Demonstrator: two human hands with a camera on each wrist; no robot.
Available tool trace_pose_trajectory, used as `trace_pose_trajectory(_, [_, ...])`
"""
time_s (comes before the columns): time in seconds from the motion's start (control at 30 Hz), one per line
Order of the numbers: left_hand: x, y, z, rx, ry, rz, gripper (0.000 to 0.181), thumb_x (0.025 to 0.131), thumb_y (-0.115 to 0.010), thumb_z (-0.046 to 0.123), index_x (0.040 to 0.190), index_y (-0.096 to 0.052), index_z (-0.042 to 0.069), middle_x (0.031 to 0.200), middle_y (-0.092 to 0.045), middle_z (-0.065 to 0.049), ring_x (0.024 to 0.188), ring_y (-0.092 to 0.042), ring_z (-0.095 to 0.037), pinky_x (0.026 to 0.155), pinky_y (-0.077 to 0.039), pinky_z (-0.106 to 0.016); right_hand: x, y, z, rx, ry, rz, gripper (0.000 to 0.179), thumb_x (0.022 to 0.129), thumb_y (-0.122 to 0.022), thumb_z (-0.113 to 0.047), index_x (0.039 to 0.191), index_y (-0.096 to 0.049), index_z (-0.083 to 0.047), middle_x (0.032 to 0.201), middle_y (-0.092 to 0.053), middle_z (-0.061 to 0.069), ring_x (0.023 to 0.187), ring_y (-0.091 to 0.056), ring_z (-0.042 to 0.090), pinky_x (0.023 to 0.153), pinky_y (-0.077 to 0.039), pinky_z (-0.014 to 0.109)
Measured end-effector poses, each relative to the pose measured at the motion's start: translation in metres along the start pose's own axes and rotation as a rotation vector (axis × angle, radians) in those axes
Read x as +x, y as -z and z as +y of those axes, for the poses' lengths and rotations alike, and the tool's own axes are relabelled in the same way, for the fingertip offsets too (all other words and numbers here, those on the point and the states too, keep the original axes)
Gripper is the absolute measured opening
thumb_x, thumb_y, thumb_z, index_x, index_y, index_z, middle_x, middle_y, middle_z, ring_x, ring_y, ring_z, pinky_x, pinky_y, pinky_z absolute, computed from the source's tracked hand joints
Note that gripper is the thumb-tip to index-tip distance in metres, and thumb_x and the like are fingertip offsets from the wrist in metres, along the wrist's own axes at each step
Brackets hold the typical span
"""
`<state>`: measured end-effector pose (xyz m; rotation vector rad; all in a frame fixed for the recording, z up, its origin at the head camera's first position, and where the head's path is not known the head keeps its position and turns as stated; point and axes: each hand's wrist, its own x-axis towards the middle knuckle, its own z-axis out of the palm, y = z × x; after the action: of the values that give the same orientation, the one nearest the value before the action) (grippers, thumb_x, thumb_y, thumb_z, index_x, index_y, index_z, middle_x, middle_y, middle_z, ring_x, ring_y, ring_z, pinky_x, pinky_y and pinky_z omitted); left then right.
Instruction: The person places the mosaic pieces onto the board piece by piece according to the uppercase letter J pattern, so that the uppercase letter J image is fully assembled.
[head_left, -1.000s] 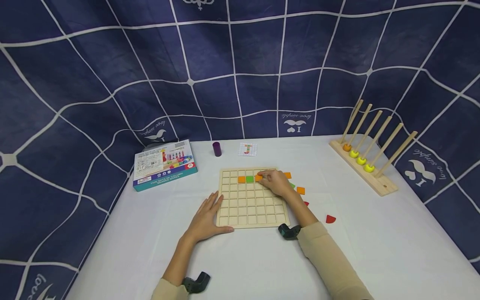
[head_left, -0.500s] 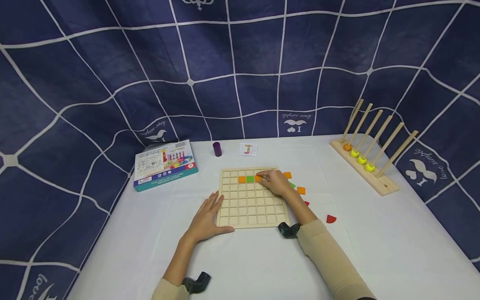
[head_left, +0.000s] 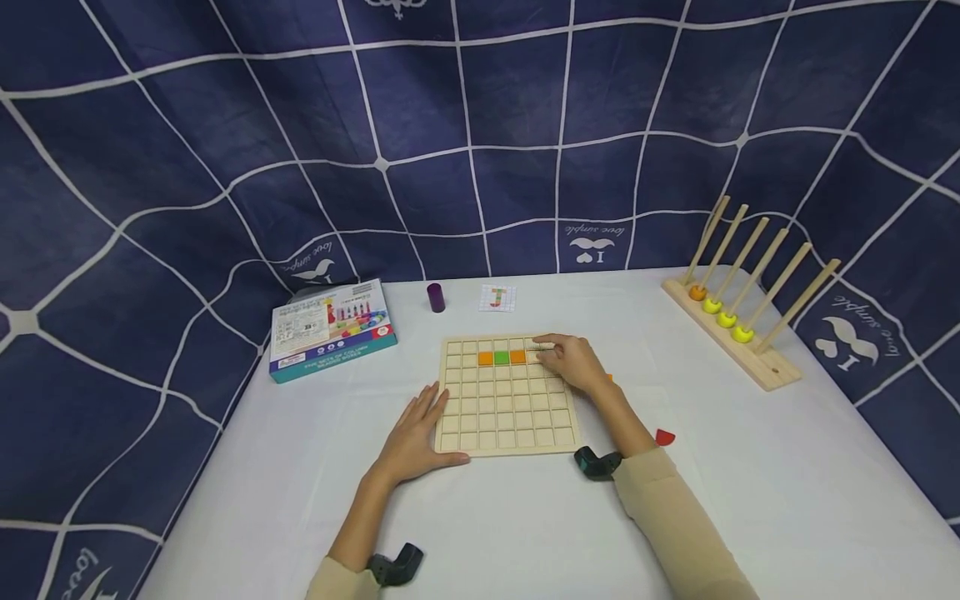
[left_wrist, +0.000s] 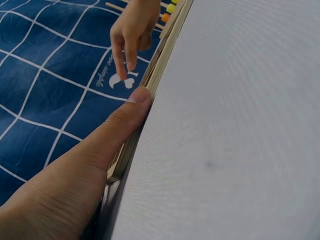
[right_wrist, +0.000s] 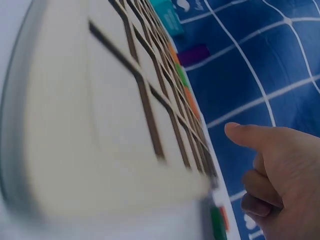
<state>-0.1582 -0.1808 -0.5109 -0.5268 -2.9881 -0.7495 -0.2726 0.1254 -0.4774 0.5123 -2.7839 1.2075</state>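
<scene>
My left hand (head_left: pixel 415 437) lies with its fingers spread at the lower left corner of the wooden grid board (head_left: pixel 506 418). Its fingertips touch the left edge, and in the left wrist view the straight thumb (left_wrist: pixel 117 120) rests along the near edge. Near the board's top row sit an orange tile (head_left: pixel 486 358), a green tile (head_left: pixel 502 357) and a second orange tile (head_left: pixel 518 357), side by side. My right hand (head_left: pixel 573 364) hovers over the upper right corner, just right of those tiles. Nothing shows between its loosely bent fingers, and the right wrist view shows its thumb (right_wrist: pixel 245 132) extended.
A red quarter-round piece (head_left: pixel 664 437) lies to the right; an orange tile (head_left: pixel 610 378) is partly hidden by the right forearm. Behind the board are a pattern card (head_left: pixel 497 298), a purple cylinder (head_left: pixel 436 297) and a box (head_left: pixel 333 329). A peg stand (head_left: pixel 735 342) with beads stands back right.
My right hand has let go of the second orange tile, which stays in the row beside the green one, and has moved right. The left hand has stayed put.
</scene>
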Motion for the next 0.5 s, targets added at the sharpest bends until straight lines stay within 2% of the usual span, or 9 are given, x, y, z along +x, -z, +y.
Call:
trace_pose_trajectory(0.3, [0.000,0.000,0.000,0.001,-0.006,0.005,0.118,0.058,-0.058,0.082,0.146,-0.026,0.011,0.154,-0.012,-0.004,0.140,-0.005,-0.017,0.113,-0.007,-0.035,-0.010,0.033,0.028,-0.106,-0.029,0.117,0.031,0.084,-0.069,-0.020,0.113,-0.067,-0.008,0.047,-0.031,-0.003,0.041,-0.026,0.011,0.037,-0.025,0.024])
trace_pose_trajectory(0.5, [-0.001,0.001,0.001,-0.002,-0.003,0.005,0.118,0.057,-0.059,0.081,0.146,-0.026,0.011,0.154,-0.012,-0.003,0.140,-0.005,-0.017,0.113,-0.007,-0.035,-0.014,0.041,0.044,-0.115,-0.089,0.099,0.030,0.085,-0.067,-0.021,0.112,-0.067,-0.008,0.049,-0.033,-0.002,0.043,-0.030,0.014,0.040,-0.027,0.026])
